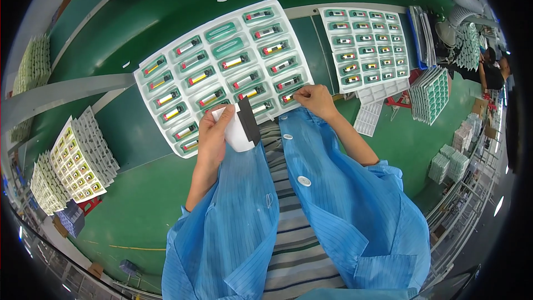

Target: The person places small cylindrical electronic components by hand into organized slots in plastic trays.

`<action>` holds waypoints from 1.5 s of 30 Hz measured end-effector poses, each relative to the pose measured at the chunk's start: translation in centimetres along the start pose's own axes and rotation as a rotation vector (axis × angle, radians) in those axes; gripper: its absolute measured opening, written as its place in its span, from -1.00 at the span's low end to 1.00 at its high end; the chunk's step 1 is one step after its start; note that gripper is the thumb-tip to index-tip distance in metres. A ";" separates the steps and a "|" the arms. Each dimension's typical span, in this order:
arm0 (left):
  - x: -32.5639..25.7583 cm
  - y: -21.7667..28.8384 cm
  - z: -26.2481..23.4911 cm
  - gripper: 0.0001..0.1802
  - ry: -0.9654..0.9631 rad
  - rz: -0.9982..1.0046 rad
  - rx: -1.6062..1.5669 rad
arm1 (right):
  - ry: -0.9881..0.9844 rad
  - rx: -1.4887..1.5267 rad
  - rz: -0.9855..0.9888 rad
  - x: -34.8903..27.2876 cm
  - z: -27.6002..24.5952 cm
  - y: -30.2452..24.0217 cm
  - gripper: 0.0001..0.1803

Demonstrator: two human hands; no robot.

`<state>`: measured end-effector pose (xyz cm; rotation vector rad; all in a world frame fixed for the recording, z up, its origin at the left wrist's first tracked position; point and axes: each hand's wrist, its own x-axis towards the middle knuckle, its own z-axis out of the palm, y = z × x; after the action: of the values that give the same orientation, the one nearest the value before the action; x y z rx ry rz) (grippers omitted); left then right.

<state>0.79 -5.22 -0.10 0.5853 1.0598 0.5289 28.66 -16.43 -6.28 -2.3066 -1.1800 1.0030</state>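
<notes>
Two trays in reach: a large white blister tray [222,72] lies directly ahead on the green surface [139,200]; a second, smaller-celled tray [366,50] lies beyond it to the right.
Large tray, contents: most pockets hold a small cylindrical part with red, yellow or orange bands; two pockets in the upper middle look empty.
Left hand [214,136]: closed around a white sheet with a black strip [241,128], held at the tray's near edge, thumb and fingers curled about it.
Right hand [315,100]: fingertips pinched at the tray's near right edge; whether they hold anything there cannot be told.
Progress, judged: the large tray seems nearly full, a couple of pockets left; the second tray looks filled throughout.
Stacks at left: white trays [78,158] piled at the surface's edge.
Stacks at right: further trays [430,94] standing well apart.
Clothing: blue striped coat sleeves, open over a striped shirt.
</notes>
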 end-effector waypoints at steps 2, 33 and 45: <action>-0.1 0.1 0.0 -0.75 -0.031 0.007 -0.004 | 0.006 -0.007 -0.015 0.0 0.0 -0.1 -0.77; -3.1 3.6 -0.9 -0.84 -0.222 0.027 0.227 | -0.243 0.146 -0.898 -3.9 -2.3 -17.1 -0.78; -6.0 3.1 -2.4 -0.40 -0.366 0.377 0.678 | -0.362 0.047 -0.839 -5.9 -1.0 -16.2 -0.77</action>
<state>-4.13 -6.46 5.01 1.4425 0.7629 0.3558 18.05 -11.74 6.57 -1.3526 -1.9840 1.0815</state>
